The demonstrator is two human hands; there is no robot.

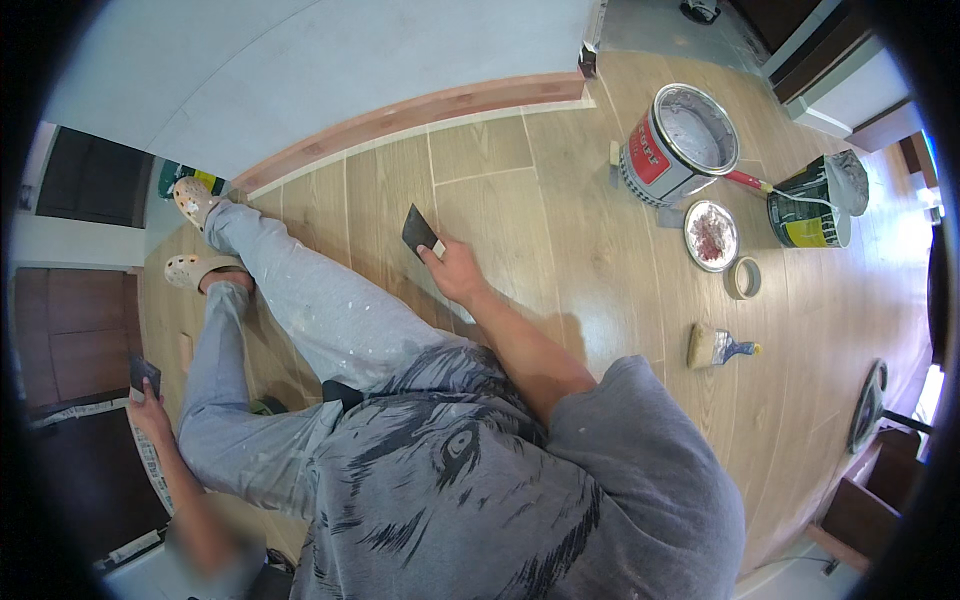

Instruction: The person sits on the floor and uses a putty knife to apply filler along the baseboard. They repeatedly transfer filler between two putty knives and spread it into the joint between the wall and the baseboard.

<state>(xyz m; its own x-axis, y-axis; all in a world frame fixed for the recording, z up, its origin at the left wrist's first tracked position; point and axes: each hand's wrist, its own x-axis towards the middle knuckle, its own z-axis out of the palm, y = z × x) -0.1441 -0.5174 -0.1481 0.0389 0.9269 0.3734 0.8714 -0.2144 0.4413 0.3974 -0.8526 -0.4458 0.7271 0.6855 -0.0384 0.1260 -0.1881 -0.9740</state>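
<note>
— What is held in the right hand [458, 272]?
— A dark flat scraper [417, 232] is clasped between thumb and fingers, over the wood-look floor [490, 220], beside the paint-flecked grey trousers [330, 310]. Whether the floor is touched cannot be told.
— And in the left hand [150, 412]?
— A second dark scraper [145, 376] is gripped there, raised at the far left, beyond the bent left leg.
— What is set out on the right?
— A red-labelled paint can [648, 155] is seen uncovered, with a dark green container [803, 205] near it and a red handle [746, 181] between the two. Nearer, a smeared round lid [711, 237], a tape roll [743, 278] and a wide paintbrush [718, 347] are laid on the floor.
— And ahead?
— A pale wall [350, 65] is edged by a reddish skirting board [420, 112].
</note>
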